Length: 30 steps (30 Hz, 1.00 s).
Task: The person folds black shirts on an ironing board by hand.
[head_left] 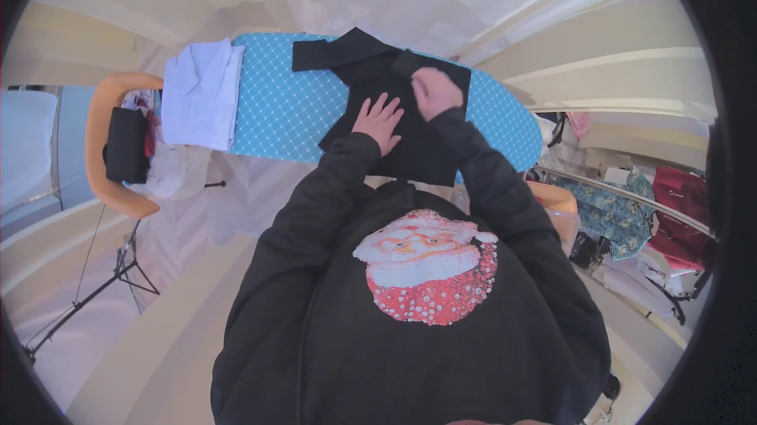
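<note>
On the ironing board with the blue diamond-pattern cover [284, 113], a black fabric garment [410, 145] lies partly folded toward the right end. It looks soft, light and limp, likely best taken by a folded edge or a sleeve. Left hand [380, 121] rests flat on the cloth, fingers spread. Right hand [434, 92] presses down, fingers curled; whether it pinches cloth cannot be told. Folded white shirt [201, 94] lies well apart, leftward.
</note>
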Each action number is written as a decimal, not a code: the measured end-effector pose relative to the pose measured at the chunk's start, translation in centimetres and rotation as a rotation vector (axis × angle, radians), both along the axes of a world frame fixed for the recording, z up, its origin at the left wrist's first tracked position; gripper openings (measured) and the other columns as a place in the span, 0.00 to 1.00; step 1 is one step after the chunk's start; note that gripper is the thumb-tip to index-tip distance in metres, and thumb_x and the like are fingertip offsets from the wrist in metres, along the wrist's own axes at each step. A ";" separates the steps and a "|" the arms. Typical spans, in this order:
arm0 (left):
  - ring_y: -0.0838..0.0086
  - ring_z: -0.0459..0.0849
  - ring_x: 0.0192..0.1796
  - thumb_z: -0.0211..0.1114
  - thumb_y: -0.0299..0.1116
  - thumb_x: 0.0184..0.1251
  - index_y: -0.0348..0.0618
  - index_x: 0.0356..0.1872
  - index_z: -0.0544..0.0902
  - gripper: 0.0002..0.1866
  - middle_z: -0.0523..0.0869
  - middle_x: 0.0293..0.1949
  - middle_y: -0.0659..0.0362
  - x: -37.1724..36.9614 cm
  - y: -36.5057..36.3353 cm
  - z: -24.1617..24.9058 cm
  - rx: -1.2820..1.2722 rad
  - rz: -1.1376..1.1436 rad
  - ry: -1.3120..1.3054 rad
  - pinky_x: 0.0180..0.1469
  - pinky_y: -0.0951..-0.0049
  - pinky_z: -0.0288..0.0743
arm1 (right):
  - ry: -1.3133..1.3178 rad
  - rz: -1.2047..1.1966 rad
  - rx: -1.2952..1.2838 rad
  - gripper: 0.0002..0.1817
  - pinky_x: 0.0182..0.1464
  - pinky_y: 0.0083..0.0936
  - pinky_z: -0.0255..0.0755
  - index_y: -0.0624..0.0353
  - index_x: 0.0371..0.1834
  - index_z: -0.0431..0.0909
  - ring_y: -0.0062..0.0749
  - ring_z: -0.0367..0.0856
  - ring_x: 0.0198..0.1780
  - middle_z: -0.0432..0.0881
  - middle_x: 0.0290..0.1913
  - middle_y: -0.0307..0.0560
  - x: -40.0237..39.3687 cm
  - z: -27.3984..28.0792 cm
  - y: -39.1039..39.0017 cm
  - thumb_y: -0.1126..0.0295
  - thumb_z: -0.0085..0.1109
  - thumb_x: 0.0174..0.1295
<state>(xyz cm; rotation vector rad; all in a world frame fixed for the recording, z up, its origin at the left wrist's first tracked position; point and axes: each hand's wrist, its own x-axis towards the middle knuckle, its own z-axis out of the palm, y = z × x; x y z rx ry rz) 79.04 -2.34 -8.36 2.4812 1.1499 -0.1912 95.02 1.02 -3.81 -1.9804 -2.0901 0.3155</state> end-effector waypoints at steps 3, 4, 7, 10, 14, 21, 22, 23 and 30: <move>0.61 0.59 0.65 0.51 0.40 0.62 0.43 0.52 0.72 0.19 0.69 0.58 0.54 -0.2 0.2 -0.7 0.005 0.143 -0.214 0.66 0.62 0.50 | -0.040 0.156 -0.147 0.11 0.40 0.30 0.73 0.53 0.37 0.77 0.37 0.77 0.39 0.79 0.39 0.42 -0.8 -1.6 -2.5 0.64 0.44 0.60; 0.60 0.62 0.63 0.52 0.38 0.62 0.41 0.50 0.75 0.18 0.72 0.56 0.53 -0.4 0.3 -0.6 0.005 0.172 -0.262 0.65 0.62 0.54 | -0.037 0.183 -0.174 0.11 0.39 0.29 0.73 0.53 0.37 0.77 0.37 0.77 0.39 0.80 0.39 0.42 -0.8 -2.1 -3.1 0.64 0.44 0.61; 0.63 0.71 0.57 0.57 0.33 0.60 0.39 0.44 0.77 0.12 0.77 0.50 0.51 -1.0 0.4 0.6 -0.091 0.397 -0.355 0.62 0.68 0.63 | 0.066 0.157 -0.177 0.11 0.40 0.28 0.73 0.55 0.37 0.77 0.36 0.78 0.39 0.80 0.40 0.42 -0.3 -2.7 -3.9 0.63 0.46 0.61; 0.65 0.75 0.51 0.59 0.31 0.59 0.40 0.42 0.78 0.11 0.78 0.46 0.53 -0.8 0.4 0.9 -0.096 0.459 -0.381 0.57 0.70 0.68 | 0.166 0.055 -0.065 0.09 0.43 0.28 0.70 0.55 0.36 0.77 0.35 0.77 0.40 0.79 0.39 0.41 1.1 -3.4 -3.7 0.67 0.48 0.58; 0.64 0.72 0.53 0.57 0.37 0.60 0.43 0.47 0.76 0.16 0.77 0.49 0.55 -0.2 0.8 0.6 -0.034 0.354 -0.247 0.57 0.68 0.67 | 0.125 0.014 -0.164 0.12 0.48 0.30 0.69 0.55 0.42 0.76 0.36 0.75 0.45 0.79 0.44 0.42 2.1 -3.3 -2.7 0.65 0.47 0.60; 0.58 0.73 0.49 0.56 0.25 0.49 0.39 0.43 0.76 0.17 0.76 0.44 0.50 -5.3 6.3 -0.8 0.306 0.585 -0.455 0.54 0.64 0.68 | 0.095 0.079 -0.171 0.11 0.50 0.31 0.69 0.56 0.39 0.77 0.38 0.74 0.45 0.79 0.43 0.44 1.5 -1.8 -0.9 0.66 0.47 0.58; 0.57 0.72 0.49 0.55 0.24 0.46 0.39 0.44 0.76 0.18 0.76 0.44 0.50 -6.4 7.5 -1.3 0.375 0.602 -0.479 0.54 0.64 0.68 | 0.095 0.091 -0.163 0.11 0.50 0.31 0.68 0.57 0.39 0.77 0.38 0.74 0.45 0.79 0.43 0.44 1.1 -1.7 -0.9 0.67 0.47 0.58; 0.57 0.69 0.53 0.57 0.25 0.45 0.43 0.48 0.73 0.22 0.73 0.49 0.52 -7.5 8.7 -1.5 0.374 0.592 -0.335 0.56 0.64 0.65 | 0.083 0.122 -0.185 0.12 0.52 0.32 0.67 0.57 0.41 0.76 0.39 0.73 0.48 0.78 0.46 0.45 0.6 -1.8 -1.0 0.67 0.48 0.58; 0.60 0.66 0.53 0.55 0.30 0.53 0.48 0.44 0.74 0.15 0.71 0.48 0.57 -11.4 14.3 -2.1 0.246 0.419 0.091 0.50 0.65 0.66 | 0.002 0.168 -0.337 0.16 0.63 0.33 0.57 0.59 0.49 0.75 0.42 0.65 0.60 0.70 0.58 0.47 -1.3 -2.6 -2.0 0.65 0.52 0.59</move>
